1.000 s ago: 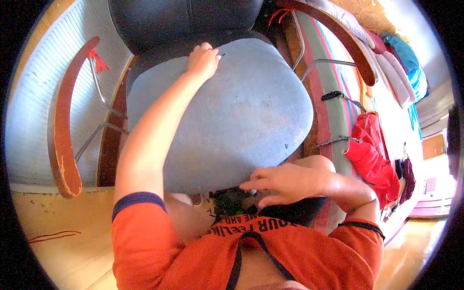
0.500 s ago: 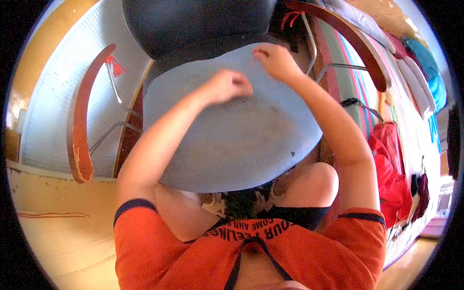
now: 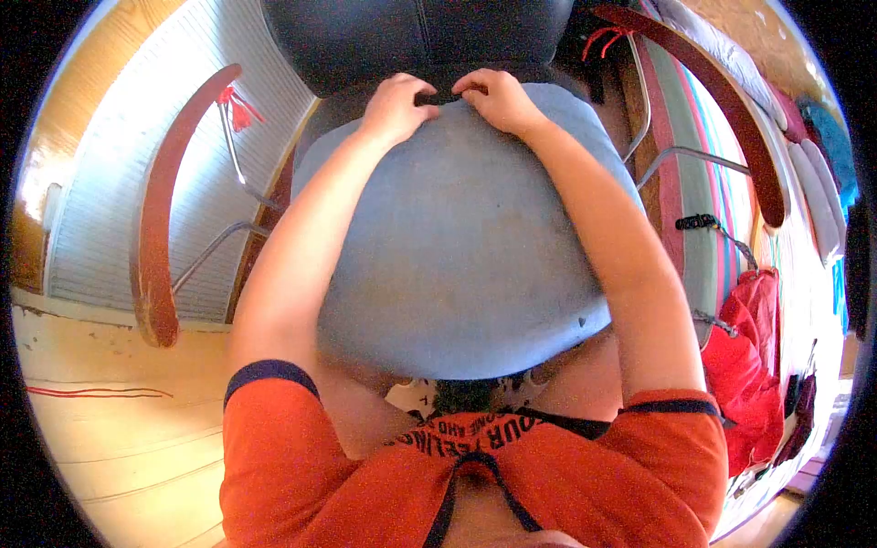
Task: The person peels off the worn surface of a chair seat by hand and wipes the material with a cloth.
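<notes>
A chair with a worn, stained blue-grey seat (image 3: 466, 237) stands in front of me. Its dark backrest (image 3: 420, 36) rises beyond the seat. Over the seat's far left edge, my left hand (image 3: 397, 110) is open, with a gap between thumb and bent fingers. My right hand (image 3: 498, 99) is opposite it at the same far edge, its loosely bent fingers pointing toward the left hand. I see nothing held in either hand. Whether the fingertips touch the seat cloth is hard to tell.
Curved wooden armrests flank the seat, the left armrest (image 3: 155, 219) and the right armrest (image 3: 722, 100), on metal supports with red ties. At right are a striped cover (image 3: 699, 183) and a red cloth (image 3: 749, 356). A red cord (image 3: 100, 393) lies at left.
My left hand has moved forward from above the seat to its far edge. My right hand has shifted slightly. The chair now sits more squarely in view.
</notes>
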`<state>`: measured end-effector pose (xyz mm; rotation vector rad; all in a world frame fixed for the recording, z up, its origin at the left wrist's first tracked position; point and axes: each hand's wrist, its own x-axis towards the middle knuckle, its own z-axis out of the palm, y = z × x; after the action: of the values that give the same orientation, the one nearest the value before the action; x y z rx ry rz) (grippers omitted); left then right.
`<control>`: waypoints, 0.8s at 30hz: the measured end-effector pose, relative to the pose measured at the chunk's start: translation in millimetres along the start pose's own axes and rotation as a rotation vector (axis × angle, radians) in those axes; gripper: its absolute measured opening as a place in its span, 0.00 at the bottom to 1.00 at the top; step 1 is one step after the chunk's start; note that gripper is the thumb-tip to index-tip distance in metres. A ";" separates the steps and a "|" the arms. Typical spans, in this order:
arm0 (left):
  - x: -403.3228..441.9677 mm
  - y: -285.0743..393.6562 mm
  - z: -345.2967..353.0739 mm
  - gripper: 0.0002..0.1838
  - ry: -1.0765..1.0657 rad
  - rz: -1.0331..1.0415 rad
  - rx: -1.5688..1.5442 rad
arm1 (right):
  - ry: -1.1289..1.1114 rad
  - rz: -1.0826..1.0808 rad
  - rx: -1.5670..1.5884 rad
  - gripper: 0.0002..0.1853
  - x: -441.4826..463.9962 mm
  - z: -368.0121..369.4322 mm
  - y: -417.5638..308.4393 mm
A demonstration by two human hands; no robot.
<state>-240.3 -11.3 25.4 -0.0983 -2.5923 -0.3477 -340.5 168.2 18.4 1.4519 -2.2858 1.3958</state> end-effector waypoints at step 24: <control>33.4 -6.2 17.9 0.10 -0.144 0.222 0.215 | 0.469 0.395 0.322 0.12 -0.9 12.8 40.9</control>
<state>-278.7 -12.5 25.9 -0.3433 -2.7075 0.0202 -366.4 164.7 -15.6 0.6230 -2.1697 2.0287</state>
